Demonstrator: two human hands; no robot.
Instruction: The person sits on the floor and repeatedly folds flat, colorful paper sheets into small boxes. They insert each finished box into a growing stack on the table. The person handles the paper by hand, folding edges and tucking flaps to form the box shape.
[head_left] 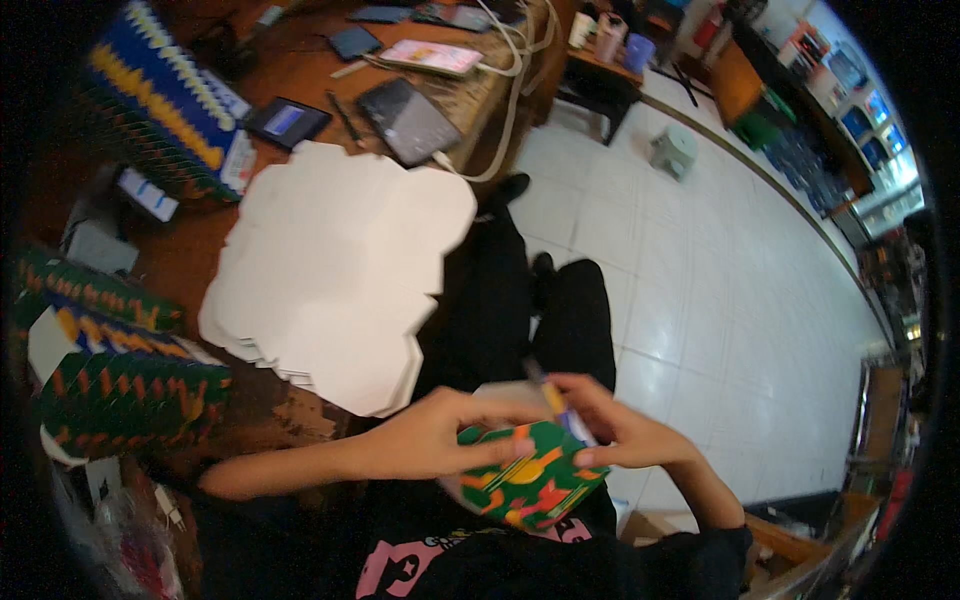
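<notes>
Over my lap is a small carton (535, 480) with a green, orange and yellow pattern, partly folded, with a blue and yellow side near the right hand. My left hand (465, 430) grips its left side, thumb lying across the patterned face. On the right, my right hand (625, 435) pinches the edge with its thumb on the green face and its fingers behind, partly hidden. Slight blur covers the fingers. Beyond my left forearm, a stack of white die-cut card blanks (330, 260) lies on the wooden table.
Rows of folded green and blue cartons (135, 400) stand at the table's left, with another tall row (165, 105) behind. Phones, including a dark one (408, 120), and white cables (515, 100) lie at the far edge. A grey stool (674, 152) stands on the tiled floor.
</notes>
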